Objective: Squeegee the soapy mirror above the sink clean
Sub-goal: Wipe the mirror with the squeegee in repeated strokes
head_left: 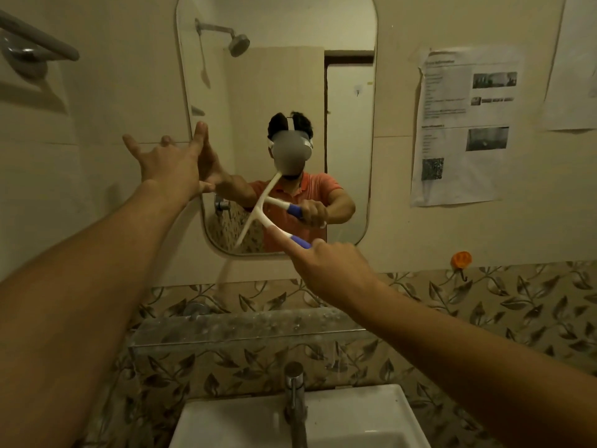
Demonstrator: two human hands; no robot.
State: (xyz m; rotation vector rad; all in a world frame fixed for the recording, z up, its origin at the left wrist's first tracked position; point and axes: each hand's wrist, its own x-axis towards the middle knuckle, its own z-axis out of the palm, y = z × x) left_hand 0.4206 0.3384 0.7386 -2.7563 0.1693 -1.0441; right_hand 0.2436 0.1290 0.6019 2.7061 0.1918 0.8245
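The mirror point(284, 92) hangs on the wall at 12 o'clock, and its glass gives a sharp reflection of the person and a shower head. The squeegee point(280, 232) lies against its lower part, blade tilted and touching the glass, with the white handle running down toward 4 o'clock. The right hand point(332, 270) grips the blue end of that handle, fingers point(318, 245) curled round it. The left hand point(171, 163), at 10 o'clock from the squeegee, is spread wide and holds nothing; its straight fingertips touch the mirror's left edge. At 6 o'clock the white sink point(361, 412) sits under a metal tap point(295, 396); what its basin holds cannot be told, as the frame cuts it off. A speckled glass shelf point(245, 331) runs between sink and mirror. Printed sheets point(465, 124) are stuck at 2 o'clock.
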